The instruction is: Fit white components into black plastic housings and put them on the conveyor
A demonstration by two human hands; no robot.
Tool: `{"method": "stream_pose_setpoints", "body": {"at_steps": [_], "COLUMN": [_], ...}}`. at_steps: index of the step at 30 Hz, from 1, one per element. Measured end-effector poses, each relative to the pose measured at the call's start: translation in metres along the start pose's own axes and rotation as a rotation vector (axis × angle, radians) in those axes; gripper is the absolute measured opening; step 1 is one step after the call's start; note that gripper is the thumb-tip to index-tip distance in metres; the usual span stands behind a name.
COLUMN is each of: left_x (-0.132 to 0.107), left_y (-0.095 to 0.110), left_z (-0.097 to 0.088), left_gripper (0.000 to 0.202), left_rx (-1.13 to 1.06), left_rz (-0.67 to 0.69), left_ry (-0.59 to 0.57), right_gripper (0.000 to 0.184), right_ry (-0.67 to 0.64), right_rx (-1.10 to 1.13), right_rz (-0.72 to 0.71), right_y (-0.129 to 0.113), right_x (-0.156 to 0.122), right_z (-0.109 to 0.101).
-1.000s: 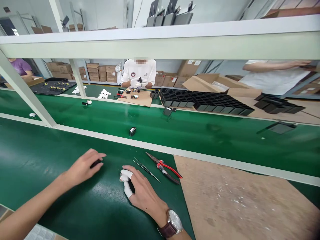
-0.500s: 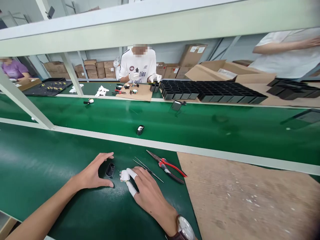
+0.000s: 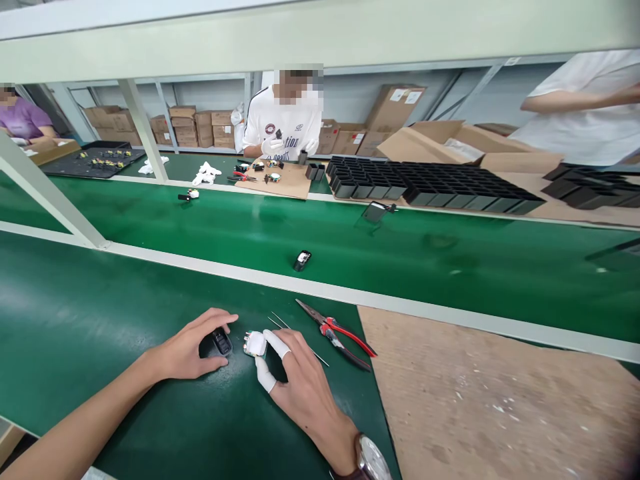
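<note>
On the green work table, my left hand [image 3: 193, 345] curves around a small black plastic case [image 3: 222, 341], with fingers along its far side and the thumb near its close side. The case is open-topped and tilted. My right hand [image 3: 295, 373] wears white finger cots and pinches a small circuit board with a white cover [image 3: 255, 344]. Coloured parts show at the board's left edge. A narrow gap separates board and case. Beside my right hand lie metal tweezers [image 3: 278, 321], partly hidden by it, and long-nose pliers [image 3: 336, 333] with red and black handles.
Brown cardboard [image 3: 495, 393] with white scraps covers the right of the table. Beyond a pale rail [image 3: 240, 272], a green conveyor belt [image 3: 225, 230] carries a black case [image 3: 302, 260] and other parts. A co-worker [image 3: 283, 123] sits opposite, near rows of black housings [image 3: 430, 183].
My left hand has closed in around the black case, which now leans differently. My right hand still holds the board. Items on the belt appear shifted rightward, and the camera view has moved slightly.
</note>
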State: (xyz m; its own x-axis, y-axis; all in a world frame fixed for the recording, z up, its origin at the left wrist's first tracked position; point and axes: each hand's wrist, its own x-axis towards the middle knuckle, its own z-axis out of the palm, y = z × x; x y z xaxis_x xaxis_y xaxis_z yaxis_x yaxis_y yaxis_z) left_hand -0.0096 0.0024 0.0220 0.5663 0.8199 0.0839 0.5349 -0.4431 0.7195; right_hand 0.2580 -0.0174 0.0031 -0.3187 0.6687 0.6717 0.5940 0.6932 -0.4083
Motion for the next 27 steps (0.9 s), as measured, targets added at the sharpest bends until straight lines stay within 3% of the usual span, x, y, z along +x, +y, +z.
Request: {"method": "stream_pose_setpoints", "body": {"at_steps": [3, 7, 10, 12, 17, 27], "left_x": [0.001, 0.0, 0.0, 0.003, 0.008, 0.003], "left_y": [-0.001, -0.001, -0.002, -0.001, 0.005, 0.004], "left_z": [-0.002, -0.012, -0.015, -0.01, 0.007, 0.013], "left_gripper": [0.074, 0.102, 0.068, 0.053, 0.06, 0.064], "left_rx": [0.028, 0.026, 0.013, 0.016, 0.077, 0.181], "left_rz": [-0.028, -0.081, -0.1, -0.042, 0.2, 0.223], "left_ry": [0.026, -0.036, -0.053, -0.003, 0.137, 0.102], "right_gripper": [0.051, 0.05, 0.05, 0.051, 0.055, 0.04], "right_ry": [-0.008, 0.006, 0.022, 0.033, 0.015, -0.026], "right_rx": [-0.019, -0.023, -0.005, 0.029, 0.059, -0.031], "right_rz": [0.014, 0.014, 0.013, -0.006, -0.077, -0.132], "right_y": [0.001, 0.0, -0.004, -0.007, -0.016, -0.021], "right_x": [-0.001, -0.001, 0.001, 0.003, 0.002, -0.001], "right_z": [-0.001, -0.003, -0.005, -0.005, -0.006, -0.006]}}
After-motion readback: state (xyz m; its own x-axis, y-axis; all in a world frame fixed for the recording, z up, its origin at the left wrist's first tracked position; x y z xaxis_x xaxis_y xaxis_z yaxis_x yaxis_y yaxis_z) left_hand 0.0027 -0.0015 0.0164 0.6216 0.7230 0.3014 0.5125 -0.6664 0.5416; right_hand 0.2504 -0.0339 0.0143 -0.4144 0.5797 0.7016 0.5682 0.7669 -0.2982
